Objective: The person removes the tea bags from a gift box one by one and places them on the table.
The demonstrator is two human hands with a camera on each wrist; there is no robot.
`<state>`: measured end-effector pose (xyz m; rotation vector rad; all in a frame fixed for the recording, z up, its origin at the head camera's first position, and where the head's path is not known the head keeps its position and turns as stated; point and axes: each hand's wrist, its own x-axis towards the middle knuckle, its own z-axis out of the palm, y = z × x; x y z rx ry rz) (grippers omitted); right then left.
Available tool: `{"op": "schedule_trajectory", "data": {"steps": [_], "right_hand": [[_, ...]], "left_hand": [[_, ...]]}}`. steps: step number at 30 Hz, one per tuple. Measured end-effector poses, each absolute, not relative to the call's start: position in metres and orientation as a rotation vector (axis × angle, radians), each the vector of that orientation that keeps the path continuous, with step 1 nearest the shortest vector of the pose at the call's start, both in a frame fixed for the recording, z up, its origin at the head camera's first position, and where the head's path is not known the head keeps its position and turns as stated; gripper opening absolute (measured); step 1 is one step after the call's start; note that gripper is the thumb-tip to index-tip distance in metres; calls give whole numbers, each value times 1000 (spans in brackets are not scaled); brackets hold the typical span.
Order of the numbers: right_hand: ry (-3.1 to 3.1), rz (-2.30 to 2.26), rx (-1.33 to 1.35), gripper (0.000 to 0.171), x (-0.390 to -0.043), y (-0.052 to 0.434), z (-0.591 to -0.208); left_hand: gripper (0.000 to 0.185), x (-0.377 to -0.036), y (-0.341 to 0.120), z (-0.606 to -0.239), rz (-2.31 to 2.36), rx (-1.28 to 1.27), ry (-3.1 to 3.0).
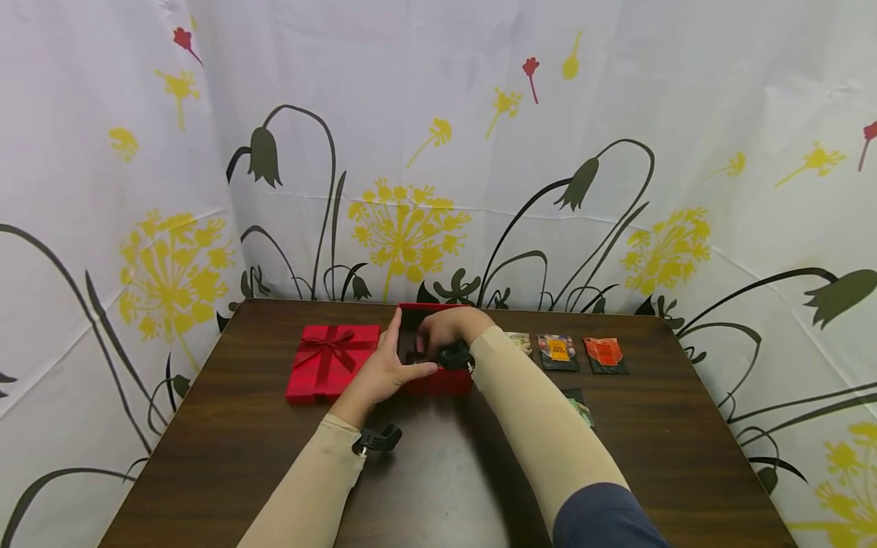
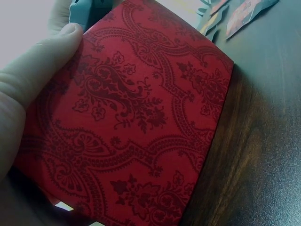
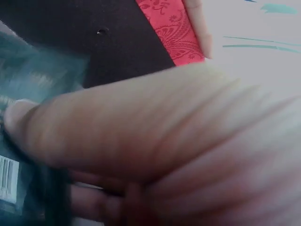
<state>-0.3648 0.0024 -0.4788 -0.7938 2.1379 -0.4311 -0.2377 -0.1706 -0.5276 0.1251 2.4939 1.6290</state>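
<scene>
Two hands working at one open red box [image 1: 438, 380], left hand [image 1: 387, 373] gripping its side, right hand [image 1: 445, 329] pinching a packet [image 3: 28, 136] inside, one ribboned lid [image 1: 332, 359] lying beside, four packets [image 1: 558, 352] sitting right, brown table [image 1: 226, 449], flowered curtain [image 1: 411, 152] hanging behind.

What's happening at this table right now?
A person is working at a red patterned box on a brown table. Their left hand holds the box's side, while their right hand reaches into it with a dark packet. The bow-topped lid lies beside it, and more packets wait to the right.
</scene>
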Motion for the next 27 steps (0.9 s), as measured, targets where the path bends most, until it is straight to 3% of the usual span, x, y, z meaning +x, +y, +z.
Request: {"op": "schedule_trajectory", "data": {"steps": [7, 10, 27], "right_hand": [[2180, -370, -866, 6, -363, 3, -482], [2188, -403, -894, 9, -363, 3, -484], [1995, -1057, -899, 9, -358, 11, -488]], "left_hand": [[138, -237, -169, -526, 1636, 107, 2472], [138, -237, -169, -525, 1638, 105, 2465], [134, -237, -172, -527, 1620, 121, 2482]]}}
